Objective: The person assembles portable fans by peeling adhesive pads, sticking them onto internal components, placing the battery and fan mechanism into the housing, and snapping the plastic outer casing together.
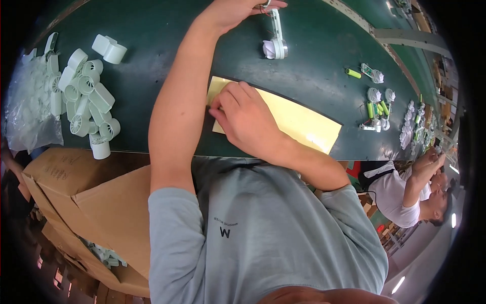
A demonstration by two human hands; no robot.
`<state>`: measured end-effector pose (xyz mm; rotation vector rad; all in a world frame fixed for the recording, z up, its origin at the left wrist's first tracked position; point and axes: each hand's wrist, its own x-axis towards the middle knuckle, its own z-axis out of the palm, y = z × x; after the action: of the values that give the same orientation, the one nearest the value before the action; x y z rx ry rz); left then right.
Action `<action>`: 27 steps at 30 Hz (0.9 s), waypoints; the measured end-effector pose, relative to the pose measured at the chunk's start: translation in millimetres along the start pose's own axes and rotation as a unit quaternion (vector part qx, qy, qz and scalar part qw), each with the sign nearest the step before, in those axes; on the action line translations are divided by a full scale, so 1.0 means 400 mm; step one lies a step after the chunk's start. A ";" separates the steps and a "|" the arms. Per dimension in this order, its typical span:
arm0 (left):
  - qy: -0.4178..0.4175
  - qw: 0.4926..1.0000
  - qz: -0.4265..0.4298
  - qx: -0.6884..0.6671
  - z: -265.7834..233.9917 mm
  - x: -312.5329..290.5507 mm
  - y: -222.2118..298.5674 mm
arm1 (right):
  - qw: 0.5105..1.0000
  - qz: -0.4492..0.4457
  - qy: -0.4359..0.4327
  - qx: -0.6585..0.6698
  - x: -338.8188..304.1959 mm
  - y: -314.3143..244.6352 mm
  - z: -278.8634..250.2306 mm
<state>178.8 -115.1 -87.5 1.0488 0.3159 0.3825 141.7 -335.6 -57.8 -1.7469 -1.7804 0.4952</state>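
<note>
At the top edge my left hand [243, 11], partly cut off, has its fingers around the upper end of a partly built handheld fan [276, 38]. The fan has an open white handle with a board inside, thin wires at its top and white blades at its lower end. Below it, my right hand [246, 114] is curled, thumb and fingertips pinched together over the left end of a yellow sheet [304, 126] with dark edges. Whatever is between those fingertips is hidden.
White fan housings [86, 91] are piled at left beside a clear plastic bag [33, 106]. More fan assemblies [375, 109] with green batteries lie at right, near a loose green battery [353, 73]. A cardboard box [101, 202] stands below the table. A co-worker [400, 197] sits at right.
</note>
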 end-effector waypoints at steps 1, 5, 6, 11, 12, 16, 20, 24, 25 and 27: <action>-0.002 1.000 0.002 -0.006 -0.002 -0.002 -0.001 | 0.999 -0.005 -0.031 0.030 -0.004 0.007 -0.016; 0.004 1.000 -0.007 0.013 -0.001 -0.017 0.000 | 0.981 0.053 -0.102 0.158 -0.066 0.025 -0.151; -0.005 1.000 -0.021 0.020 0.006 -0.020 0.003 | 0.963 0.122 -0.121 0.210 -0.085 0.032 -0.190; -0.091 0.991 -0.079 0.053 0.082 -0.041 -0.014 | 0.980 0.180 -0.070 -0.042 -0.174 0.093 -0.201; -0.108 0.989 -0.085 0.060 0.088 -0.046 -0.021 | 0.989 0.125 -0.020 -0.079 -0.175 0.085 -0.188; -0.118 0.987 -0.077 0.081 0.100 -0.054 -0.021 | 0.994 0.048 0.017 -0.100 -0.186 0.087 -0.201; -0.071 0.986 -0.111 0.106 0.107 -0.053 -0.021 | 0.995 0.053 -0.045 -0.071 -0.181 0.092 -0.218; -0.079 0.986 -0.116 0.094 0.103 -0.053 -0.021 | 0.994 0.037 -0.075 -0.073 -0.177 0.115 -0.219; -0.106 0.983 -0.098 0.117 0.092 -0.058 -0.022 | 0.994 0.021 -0.082 -0.068 -0.173 0.116 -0.226; -0.129 0.980 -0.068 0.135 0.089 -0.060 -0.027 | 0.994 0.000 -0.090 -0.070 -0.157 0.122 -0.258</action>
<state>174.2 -158.2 -78.8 1.3188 0.2087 0.0788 242.9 -408.7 -20.2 -1.8460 -1.9825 0.5548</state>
